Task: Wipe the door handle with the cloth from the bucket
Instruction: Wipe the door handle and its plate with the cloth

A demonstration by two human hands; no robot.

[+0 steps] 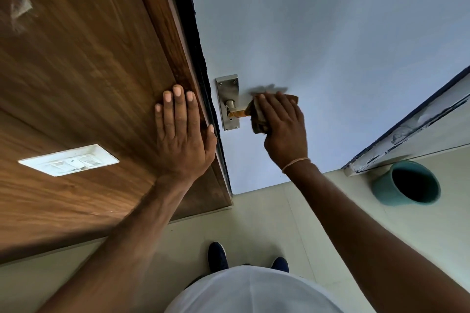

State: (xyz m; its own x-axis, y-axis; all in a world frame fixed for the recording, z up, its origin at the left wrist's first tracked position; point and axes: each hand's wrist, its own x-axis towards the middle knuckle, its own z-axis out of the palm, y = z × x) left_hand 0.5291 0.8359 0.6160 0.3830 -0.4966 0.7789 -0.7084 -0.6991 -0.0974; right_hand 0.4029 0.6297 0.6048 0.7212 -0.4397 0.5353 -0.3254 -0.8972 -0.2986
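A metal door handle [235, 111] on a steel backplate [227, 91] sits on the pale blue door [330, 46]. My right hand [282, 127] is shut on a brownish cloth [257, 115] that wraps the outer end of the lever, hiding that end. My left hand [181, 132] lies flat and open against the wooden panel [84, 71] just left of the door's edge. The teal bucket [407, 183] stands on the floor at the lower right, well apart from both hands.
A white switch plate [68, 160] is set into the wooden panel at the left. A chipped white frame [412, 129] runs along the right above the bucket. Pale floor tiles [267, 218] and my dark shoes [217, 255] are below.
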